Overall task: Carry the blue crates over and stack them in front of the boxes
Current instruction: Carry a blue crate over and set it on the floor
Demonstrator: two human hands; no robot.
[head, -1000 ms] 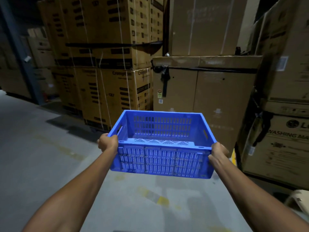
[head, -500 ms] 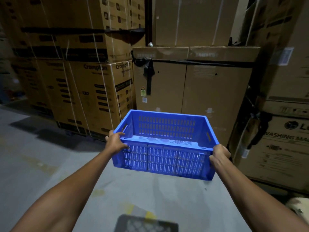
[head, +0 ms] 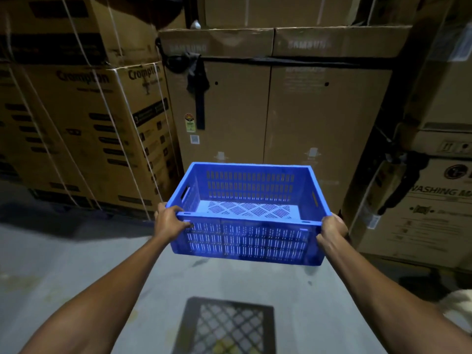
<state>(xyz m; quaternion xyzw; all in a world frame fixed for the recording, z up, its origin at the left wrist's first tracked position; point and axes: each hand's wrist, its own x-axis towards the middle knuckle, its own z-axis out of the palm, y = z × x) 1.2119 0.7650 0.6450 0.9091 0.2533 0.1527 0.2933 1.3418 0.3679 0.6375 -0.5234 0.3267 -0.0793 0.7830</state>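
Observation:
I hold an empty blue slotted crate (head: 245, 236) level in the air, above the grey floor. My left hand (head: 169, 222) grips its near left corner at the rim. My right hand (head: 330, 229) grips the near right corner. Directly behind the crate stands a wide brown cardboard box (head: 275, 111) with a black strap across it. Below the crate, the crate's shadow (head: 227, 328), a dark frame with a lattice pattern, lies on the floor near the bottom of the view.
Strapped Crompton boxes (head: 84, 129) are stacked on the left. A washing machine box (head: 429, 213) stands on the right, with more boxes above it. Grey concrete floor (head: 76, 264) stretches to the left and beneath me.
I have walked closer to the boxes with the crate; they fill more of the view. The lattice shadow on the floor has come further into view.

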